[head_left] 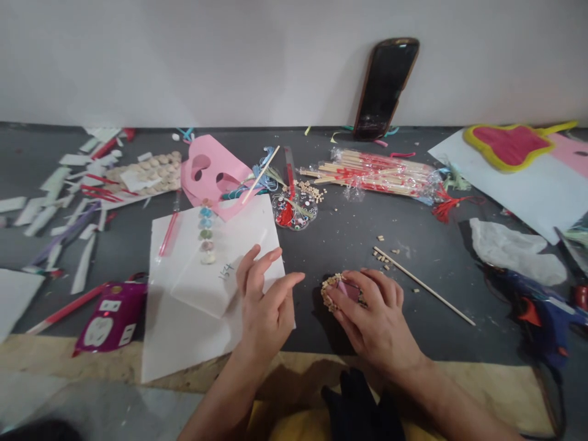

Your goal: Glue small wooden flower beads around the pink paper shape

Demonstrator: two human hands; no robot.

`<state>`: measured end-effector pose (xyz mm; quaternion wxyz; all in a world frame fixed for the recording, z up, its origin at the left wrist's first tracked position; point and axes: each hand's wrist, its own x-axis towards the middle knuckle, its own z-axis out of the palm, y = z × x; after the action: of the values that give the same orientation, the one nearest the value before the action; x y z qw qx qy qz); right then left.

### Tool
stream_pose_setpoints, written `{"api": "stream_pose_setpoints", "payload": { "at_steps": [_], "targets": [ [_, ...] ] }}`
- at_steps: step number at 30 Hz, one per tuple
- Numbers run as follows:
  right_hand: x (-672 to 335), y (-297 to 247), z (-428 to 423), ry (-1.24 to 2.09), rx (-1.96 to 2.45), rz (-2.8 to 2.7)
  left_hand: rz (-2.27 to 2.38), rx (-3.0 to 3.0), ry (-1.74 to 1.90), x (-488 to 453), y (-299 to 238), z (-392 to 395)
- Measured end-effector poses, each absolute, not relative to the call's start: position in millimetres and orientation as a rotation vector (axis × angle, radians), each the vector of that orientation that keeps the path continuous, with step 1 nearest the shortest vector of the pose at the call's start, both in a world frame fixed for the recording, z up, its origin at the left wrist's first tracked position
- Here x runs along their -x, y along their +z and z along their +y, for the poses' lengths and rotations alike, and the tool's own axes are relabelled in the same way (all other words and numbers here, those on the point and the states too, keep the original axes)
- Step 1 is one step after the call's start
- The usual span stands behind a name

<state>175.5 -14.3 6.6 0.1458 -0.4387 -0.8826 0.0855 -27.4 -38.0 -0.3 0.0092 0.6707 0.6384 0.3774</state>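
Observation:
My right hand (374, 315) grips a small pink piece ringed with tan wooden beads (337, 291), and its fingers hide most of that piece. A thin wooden stick (422, 285) lies to the right of this hand, with loose beads (381, 257) above it. My left hand (266, 300) hovers over a white paper sheet (215, 294) with its fingers apart, holding nothing. A column of coloured round pieces (206, 233) sits on the paper beyond the fingers.
A dark worktop holds a pink foam mask (211, 174), a bagged bundle of wooden sticks (367, 174), a googly-eye dish (294, 208), white paper strips (59, 202), a blue glue gun (537, 312), a magenta power strip (110, 315) and a leaning phone (384, 89).

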Motion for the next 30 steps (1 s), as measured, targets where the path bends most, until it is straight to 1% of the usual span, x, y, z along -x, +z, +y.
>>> {"api": "stream_pose_setpoints", "payload": {
  "at_steps": [8, 13, 18, 23, 30],
  "targets": [
    [-179.0, 8.1, -14.2, 0.272, 1.262, -2.498, 1.967, -2.135, 1.079, 25.2, 0.8, -36.0],
    [-203.0, 8.3, -22.1, 0.311, 1.260, -2.394, 1.875, -2.241, 0.906, 20.1, -3.1, -36.2],
    [-232.4, -3.1, -41.3, 0.302, 1.248, -2.282, 1.827, -2.322, 0.718, 11.2, 0.3, -35.4],
    [-251.4, -12.7, -59.8, 0.371, 1.246, -2.248, 1.798, -2.360, 0.587, 4.3, 4.1, -32.0],
    [-252.1, -11.9, -57.5, 0.390, 1.215, -2.195, 1.770, -2.383, 0.535, 1.5, 1.6, -32.9]
  ]
}}
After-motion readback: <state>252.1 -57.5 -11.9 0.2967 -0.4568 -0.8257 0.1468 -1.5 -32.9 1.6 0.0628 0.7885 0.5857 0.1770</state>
